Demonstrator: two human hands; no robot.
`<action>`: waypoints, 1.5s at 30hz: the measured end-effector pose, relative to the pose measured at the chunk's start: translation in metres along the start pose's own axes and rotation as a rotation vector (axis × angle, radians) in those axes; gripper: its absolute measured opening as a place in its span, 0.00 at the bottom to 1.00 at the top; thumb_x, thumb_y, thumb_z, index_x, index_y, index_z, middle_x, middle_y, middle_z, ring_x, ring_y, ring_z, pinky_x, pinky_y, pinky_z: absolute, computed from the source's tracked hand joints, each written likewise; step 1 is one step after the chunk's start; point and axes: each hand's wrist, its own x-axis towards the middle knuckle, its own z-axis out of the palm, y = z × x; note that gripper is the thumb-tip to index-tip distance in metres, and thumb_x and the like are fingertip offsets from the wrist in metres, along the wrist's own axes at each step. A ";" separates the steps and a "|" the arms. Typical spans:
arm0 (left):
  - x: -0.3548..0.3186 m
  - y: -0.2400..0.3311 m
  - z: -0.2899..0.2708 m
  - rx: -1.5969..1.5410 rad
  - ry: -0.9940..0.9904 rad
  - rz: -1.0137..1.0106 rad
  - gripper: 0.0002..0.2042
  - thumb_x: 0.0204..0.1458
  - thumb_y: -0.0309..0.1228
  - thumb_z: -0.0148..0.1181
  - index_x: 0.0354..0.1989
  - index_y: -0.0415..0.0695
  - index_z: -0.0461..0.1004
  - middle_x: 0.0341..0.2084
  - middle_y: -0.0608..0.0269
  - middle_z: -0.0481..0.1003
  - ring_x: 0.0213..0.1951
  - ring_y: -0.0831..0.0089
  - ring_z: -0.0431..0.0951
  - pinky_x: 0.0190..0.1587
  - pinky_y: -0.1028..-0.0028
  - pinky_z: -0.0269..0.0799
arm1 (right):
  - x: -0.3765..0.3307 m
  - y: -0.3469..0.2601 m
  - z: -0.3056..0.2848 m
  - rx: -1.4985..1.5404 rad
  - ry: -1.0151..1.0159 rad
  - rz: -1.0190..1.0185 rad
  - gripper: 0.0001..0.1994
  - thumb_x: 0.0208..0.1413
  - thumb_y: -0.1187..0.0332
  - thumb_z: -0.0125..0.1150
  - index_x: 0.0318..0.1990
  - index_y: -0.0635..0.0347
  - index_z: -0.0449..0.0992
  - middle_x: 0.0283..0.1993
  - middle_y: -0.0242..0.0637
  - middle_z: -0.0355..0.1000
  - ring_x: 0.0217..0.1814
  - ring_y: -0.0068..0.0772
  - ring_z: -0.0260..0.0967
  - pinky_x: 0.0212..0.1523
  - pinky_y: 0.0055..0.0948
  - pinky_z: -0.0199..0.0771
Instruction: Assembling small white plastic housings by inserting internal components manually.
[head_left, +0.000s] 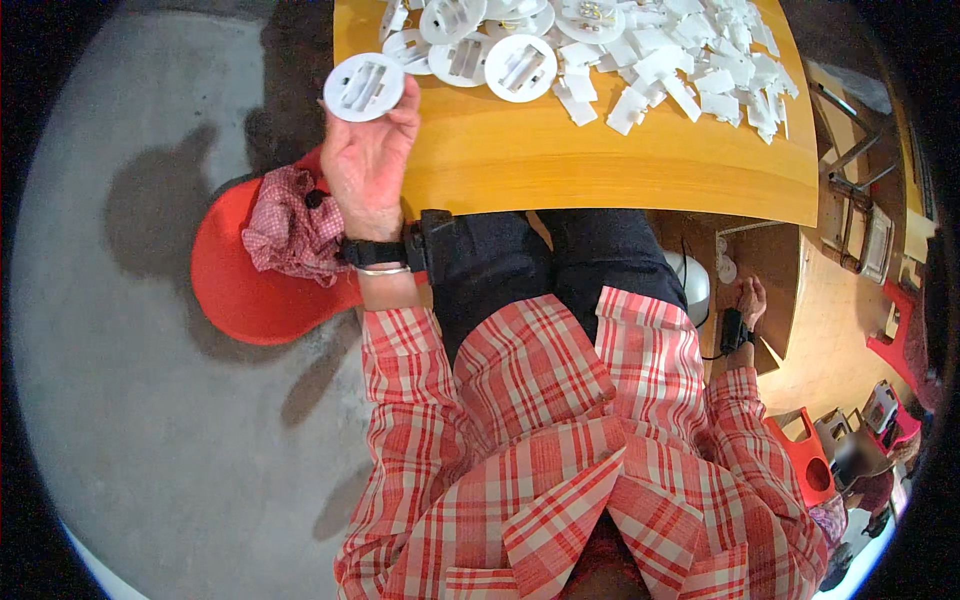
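My left hand (pixel 368 160) is up at the near left corner of the yellow tabletop (pixel 600 160), palm toward me, fingers (pixel 405 110) gripping a white round plate (pixel 365 87) with a slotted middle. The plate sits just off the tabletop's edge, over the grey floor (pixel 120 330). More white round plates (pixel 490 45) lie heaped at the far side of the tabletop, and beside them, to the right, a pile of small white clips (pixel 690 60). My right hand (pixel 745 300) hangs low at my right side, under the tabletop's edge, near a white rounded thing (pixel 692 285); I cannot tell whether its fingers are clenched or loose. A red stool (pixel 235 290) with a checked cloth (pixel 290 230) stands beside my left knee.
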 end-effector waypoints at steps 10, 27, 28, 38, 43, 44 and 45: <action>0.006 -0.036 0.006 0.156 -0.078 -0.158 0.24 0.59 0.42 0.41 0.59 0.40 0.57 0.55 0.36 0.58 0.43 0.56 0.68 0.34 0.74 0.66 | 0.008 -0.065 0.012 -0.080 0.163 -0.500 0.15 0.55 0.64 0.56 0.47 0.63 0.68 0.28 0.32 0.71 0.25 0.17 0.63 0.23 0.16 0.64; -0.007 -0.062 0.014 0.444 -0.036 -0.268 0.33 0.55 0.59 0.31 0.56 0.42 0.60 0.46 0.40 0.69 0.39 0.60 0.74 0.31 0.76 0.68 | -0.080 -0.213 0.122 0.017 0.196 -0.686 0.13 0.56 0.64 0.56 0.41 0.64 0.68 0.29 0.30 0.68 0.30 0.17 0.62 0.32 0.16 0.63; -0.007 -0.063 0.012 0.424 -0.057 -0.281 0.34 0.55 0.59 0.30 0.56 0.41 0.60 0.46 0.40 0.69 0.39 0.61 0.75 0.32 0.75 0.69 | -0.083 -0.214 0.123 0.014 0.196 -0.685 0.13 0.56 0.64 0.56 0.41 0.64 0.68 0.29 0.30 0.68 0.30 0.17 0.62 0.32 0.16 0.63; -0.012 -0.071 0.010 0.635 -0.047 -0.307 0.35 0.55 0.58 0.28 0.56 0.39 0.59 0.45 0.41 0.70 0.40 0.56 0.75 0.36 0.73 0.72 | -0.093 -0.222 0.138 -0.060 0.159 -0.750 0.12 0.56 0.64 0.55 0.40 0.65 0.68 0.29 0.32 0.70 0.30 0.18 0.64 0.34 0.18 0.66; -0.012 -0.080 0.018 0.506 0.145 -0.256 0.33 0.56 0.56 0.32 0.57 0.37 0.58 0.48 0.38 0.67 0.41 0.58 0.73 0.33 0.74 0.69 | -0.098 -0.227 0.145 -0.125 0.127 -0.733 0.11 0.56 0.66 0.56 0.38 0.66 0.69 0.31 0.34 0.70 0.32 0.20 0.65 0.34 0.20 0.67; -0.013 -0.082 0.021 0.416 0.254 -0.198 0.32 0.57 0.54 0.34 0.57 0.36 0.57 0.50 0.35 0.64 0.39 0.61 0.71 0.29 0.75 0.67 | -0.099 -0.227 0.147 -0.128 0.110 -0.746 0.10 0.56 0.66 0.56 0.38 0.65 0.70 0.31 0.34 0.70 0.32 0.20 0.65 0.35 0.20 0.67; -0.013 -0.082 0.023 0.417 0.255 -0.199 0.32 0.57 0.54 0.34 0.57 0.36 0.57 0.50 0.35 0.64 0.39 0.61 0.71 0.29 0.75 0.67 | -0.101 -0.226 0.149 -0.127 0.110 -0.745 0.10 0.56 0.66 0.56 0.38 0.65 0.70 0.31 0.34 0.70 0.32 0.20 0.65 0.35 0.20 0.67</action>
